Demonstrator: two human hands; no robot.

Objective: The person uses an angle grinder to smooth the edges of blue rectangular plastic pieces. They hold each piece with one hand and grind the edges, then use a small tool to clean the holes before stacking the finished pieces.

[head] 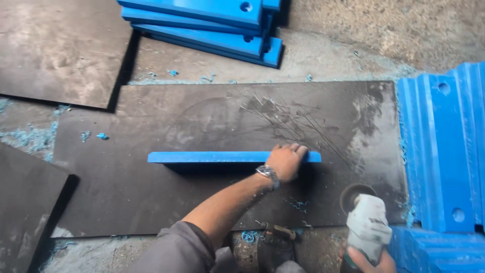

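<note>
left grip: my left hand [286, 161] is closed over the top edge of the blue plastic plank [222, 157], fingers curled over its far side, wristwatch [268, 173] just behind it.
right grip: my right hand [371, 261] is wrapped around the tail of the angle grinder [365, 220]; only part of the hand shows at the frame bottom, but it's clearly holding the tool.
plank: stands on its long edge on the dark steel sheet [151, 202], running left from my left grip, with a short end sticking out to the right of it.
grinder: low and to the right of my left grip, well apart from the plank, disc end [355, 194] facing the sheet. Can't tell if it's spinning.
doing it well: I judge I should press the plank straight down so it doesn't tip off its edge, keep my fingers on the far side away from the disc, and bring the grinder in flat and steady along the edge.
risk: one-handed tool hold looks weak; a kick could swing the disc toward my left forearm.
around: blue shavings [298, 203] lie between my two grips. A stack of blue planks [217, 28] is far beyond the left grip, more blue grooved pieces [444, 151] right of the grinder. A hand tool [278, 230] lies near my knees.
floor: dusty concrete [353, 35] with blue chips.
</note>
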